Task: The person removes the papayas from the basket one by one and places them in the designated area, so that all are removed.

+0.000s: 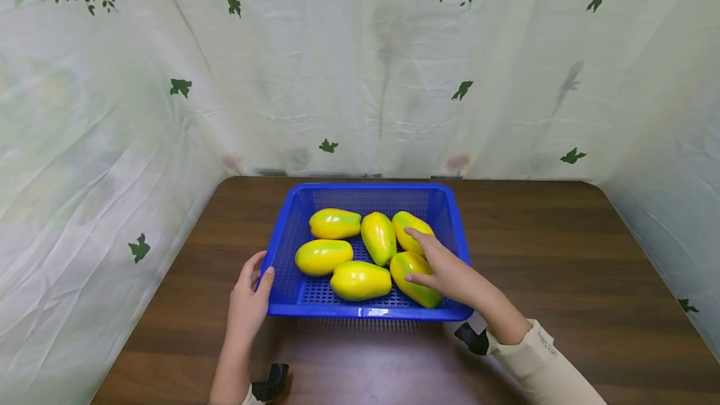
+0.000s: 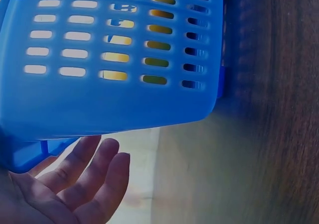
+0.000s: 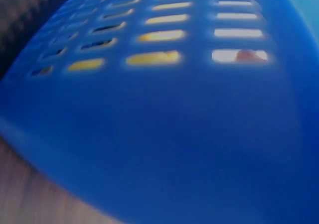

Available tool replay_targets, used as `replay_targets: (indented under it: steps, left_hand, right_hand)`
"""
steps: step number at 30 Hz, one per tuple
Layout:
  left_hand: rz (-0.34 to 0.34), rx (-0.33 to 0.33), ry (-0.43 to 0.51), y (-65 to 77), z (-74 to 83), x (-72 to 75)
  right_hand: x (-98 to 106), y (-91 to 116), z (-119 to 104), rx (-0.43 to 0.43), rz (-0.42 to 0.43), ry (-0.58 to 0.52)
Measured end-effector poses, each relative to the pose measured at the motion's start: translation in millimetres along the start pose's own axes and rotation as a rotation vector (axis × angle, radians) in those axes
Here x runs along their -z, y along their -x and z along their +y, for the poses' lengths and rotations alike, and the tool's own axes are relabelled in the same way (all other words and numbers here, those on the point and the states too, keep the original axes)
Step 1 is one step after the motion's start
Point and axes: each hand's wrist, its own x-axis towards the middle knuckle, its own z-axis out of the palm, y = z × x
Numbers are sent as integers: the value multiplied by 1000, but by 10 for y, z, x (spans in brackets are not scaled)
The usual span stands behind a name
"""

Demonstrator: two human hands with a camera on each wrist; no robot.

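Note:
A blue perforated plastic basket [image 1: 365,312] stands on the table with several glossy yellow-green papayas [image 1: 360,280] in it. My left hand [image 1: 249,295] holds the basket's left rim, thumb over the top. In the left wrist view, the fingers [image 2: 107,181] lie outside, below the rim. Over the basket's right side is my right hand [image 1: 447,270], its thumb and fingers spread apart. It is above the upper right papaya [image 1: 406,222] and the lower right papaya [image 1: 405,267]; whether it touches them I cannot tell. The right wrist view shows mostly the basket wall [image 3: 164,124].
The brown wooden table [image 1: 562,255] extends on both sides of the basket. A pale curtain [image 1: 360,67] with leaf and bird prints hangs behind the table and along its sides. Black wrist mounts [image 1: 272,382] show at both sleeves.

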Motion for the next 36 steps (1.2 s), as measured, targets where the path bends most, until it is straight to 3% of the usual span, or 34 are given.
replay_targets:
  steps: [10,18,28,36]
  left_hand:
    - [34,0,-11,15,-38,-25]
    - [42,0,0,7,-62,-43]
    - [52,16,23,2,-65,-53]
    - [67,22,28,-6,-75,-60]
  right_hand:
    - [-81,-105,1,-96,-64,-27]
    - [-131,-114,-23,-140,-88,40]
    - [-97,-72,-42,-67,11,35]
    - [-14,-21,-50,32,174,-2]
